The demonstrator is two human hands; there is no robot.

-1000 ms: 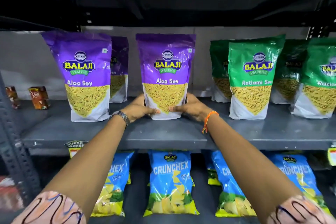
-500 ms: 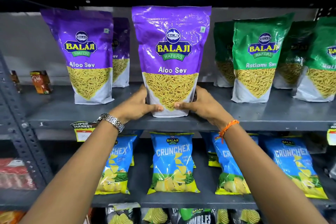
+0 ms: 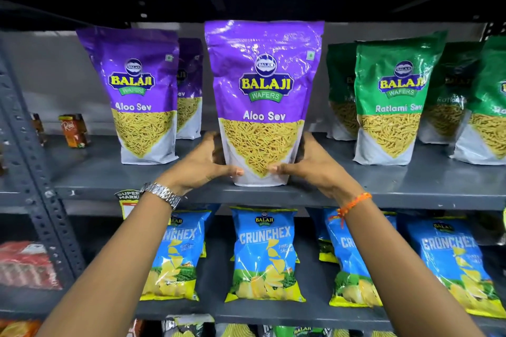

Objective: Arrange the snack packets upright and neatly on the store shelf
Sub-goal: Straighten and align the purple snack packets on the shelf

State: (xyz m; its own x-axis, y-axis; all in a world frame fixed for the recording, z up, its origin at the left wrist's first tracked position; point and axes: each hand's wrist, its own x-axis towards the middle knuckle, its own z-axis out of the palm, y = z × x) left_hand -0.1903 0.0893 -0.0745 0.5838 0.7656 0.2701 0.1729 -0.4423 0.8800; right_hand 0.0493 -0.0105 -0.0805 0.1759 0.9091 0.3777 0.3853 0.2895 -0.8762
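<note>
A purple Aloo Sev packet (image 3: 263, 85) stands upright at the front edge of the grey shelf (image 3: 383, 186). My left hand (image 3: 201, 163) grips its lower left side and my right hand (image 3: 312, 164) grips its lower right side, thumbs on the front. Another purple Aloo Sev packet (image 3: 137, 96) stands upright to the left, with a third purple packet (image 3: 190, 90) behind it. Green Ratlami Sev packets (image 3: 394, 96) stand upright to the right, several in two rows.
Blue Crunchex packets (image 3: 264, 254) fill the shelf below. A small orange box (image 3: 73, 130) sits far left on the same shelf. A perforated metal upright (image 3: 30, 161) frames the left side. The shelf above hangs low over the packet tops.
The held Aloo Sev packet has come forward from mid-shelf to the front edge between both hands. Since half a second ago it has barely shifted.
</note>
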